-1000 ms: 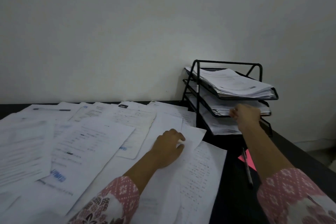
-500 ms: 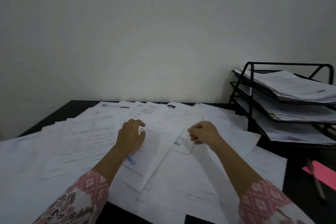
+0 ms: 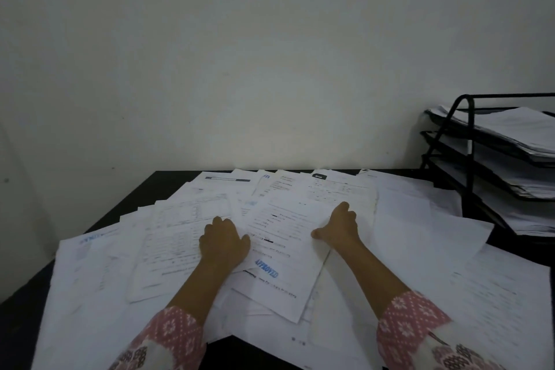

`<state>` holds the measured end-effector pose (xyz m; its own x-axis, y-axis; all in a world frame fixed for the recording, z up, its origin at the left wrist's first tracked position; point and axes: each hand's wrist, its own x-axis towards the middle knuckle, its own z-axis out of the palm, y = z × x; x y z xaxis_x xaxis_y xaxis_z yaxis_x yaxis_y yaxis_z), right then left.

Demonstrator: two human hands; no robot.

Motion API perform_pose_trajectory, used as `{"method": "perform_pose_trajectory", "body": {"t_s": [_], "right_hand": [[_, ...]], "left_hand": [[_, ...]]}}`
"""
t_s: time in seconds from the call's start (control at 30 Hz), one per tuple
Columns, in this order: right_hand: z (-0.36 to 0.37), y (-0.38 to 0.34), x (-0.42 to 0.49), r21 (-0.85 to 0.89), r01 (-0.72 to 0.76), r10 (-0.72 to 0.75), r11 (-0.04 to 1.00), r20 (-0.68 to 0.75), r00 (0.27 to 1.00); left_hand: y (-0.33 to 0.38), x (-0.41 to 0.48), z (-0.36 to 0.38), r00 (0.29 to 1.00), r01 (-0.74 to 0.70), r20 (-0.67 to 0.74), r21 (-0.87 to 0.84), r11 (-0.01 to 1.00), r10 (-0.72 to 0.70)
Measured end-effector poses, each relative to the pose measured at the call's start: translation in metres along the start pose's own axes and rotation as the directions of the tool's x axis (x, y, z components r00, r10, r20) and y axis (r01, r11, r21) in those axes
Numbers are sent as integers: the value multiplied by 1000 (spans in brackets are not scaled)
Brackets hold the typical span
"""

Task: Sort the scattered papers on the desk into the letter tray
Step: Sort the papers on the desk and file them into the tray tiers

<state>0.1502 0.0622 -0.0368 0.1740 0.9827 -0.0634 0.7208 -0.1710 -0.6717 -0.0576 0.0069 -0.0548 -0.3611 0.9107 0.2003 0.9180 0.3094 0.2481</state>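
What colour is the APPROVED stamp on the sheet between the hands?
Blue. The stamp on the white sheet shows best in the head view.

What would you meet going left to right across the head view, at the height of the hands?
left hand → sheet stamped APPROVED → right hand → black letter tray

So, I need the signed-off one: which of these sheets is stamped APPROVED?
The top sheet between the left hand and right hand; only it shows a blue APPROVED stamp near its lower edge.
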Motion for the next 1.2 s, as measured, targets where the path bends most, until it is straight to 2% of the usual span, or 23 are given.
{"method": "perform_pose_trajectory", "body": {"t_s": [0.2, 0.3, 0.43, 0.57, 0.7, 0.87, 0.97, 1.03, 1.1, 1.2], "right_hand": [[-4, -4, 5, -118, -106, 108, 987, 13, 994], [-5, -6, 11, -58, -152, 152, 987, 0, 988], [0, -3, 18, 160, -62, 69, 985, -39, 997], [1, 2, 13, 279, 39, -19, 959, -74, 997], [4, 1, 2, 404, 54, -30, 913, -66, 997], [6, -1, -10, 353, 37, -56, 935, 45, 997], [6, -2, -12, 332, 80, -96, 940, 31, 995], [6, -4, -10, 327, 104, -116, 939, 17, 993], [5, -9, -7, 342, 115, -126, 933, 8, 992], [7, -21, -3, 339, 109, -137, 935, 60, 989]], "left_hand": [[1, 1, 1, 999, -42, -22, 38, 998, 42], [-3, 1, 6, 998, -47, -50, 6, 999, 47], [-6, -2, 11, 996, -62, -74, -60, 996, 57], [-6, -2, 10, 993, -73, -101, -94, 993, 63], [-2, -4, 10, 988, -85, -135, -97, 992, 72], [-1, -7, 9, 986, -77, -158, -136, 988, 55], [-3, -10, 11, 983, -123, -153, -151, 981, 99], [-11, -9, 10, 984, -138, -140, -247, 959, 106], [-21, -6, 3, 986, -104, -159, -337, 936, 53], [-43, 6, -14, 970, 60, -207, -299, 952, -126]]}}
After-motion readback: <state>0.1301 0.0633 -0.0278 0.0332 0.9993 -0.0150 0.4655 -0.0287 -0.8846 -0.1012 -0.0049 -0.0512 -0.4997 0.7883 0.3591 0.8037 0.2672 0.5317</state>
